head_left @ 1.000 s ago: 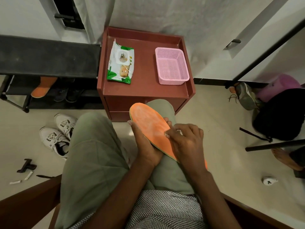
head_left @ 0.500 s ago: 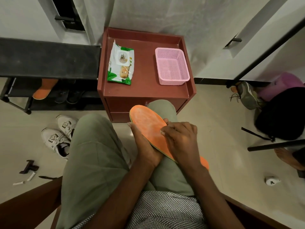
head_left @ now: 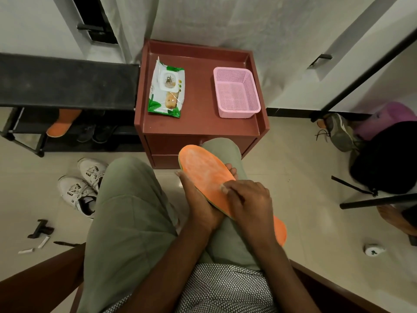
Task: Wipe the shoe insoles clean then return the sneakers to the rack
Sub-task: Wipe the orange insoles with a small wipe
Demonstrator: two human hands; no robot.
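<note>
Tiled floor, red desk (head_left: 198, 123) ahead. My left hand (head_left: 200, 199) grips the insole (head_left: 205, 172) on my knee; right hand (head_left: 246, 199), fingers curled, rubs it. Sneakers (head_left: 81, 186) still on floor, rack (head_left: 67, 82) waiting: early.

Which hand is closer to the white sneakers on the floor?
Left. The left hand holds the orange insole nearer the white sneakers; the right hand is farther right.
</note>
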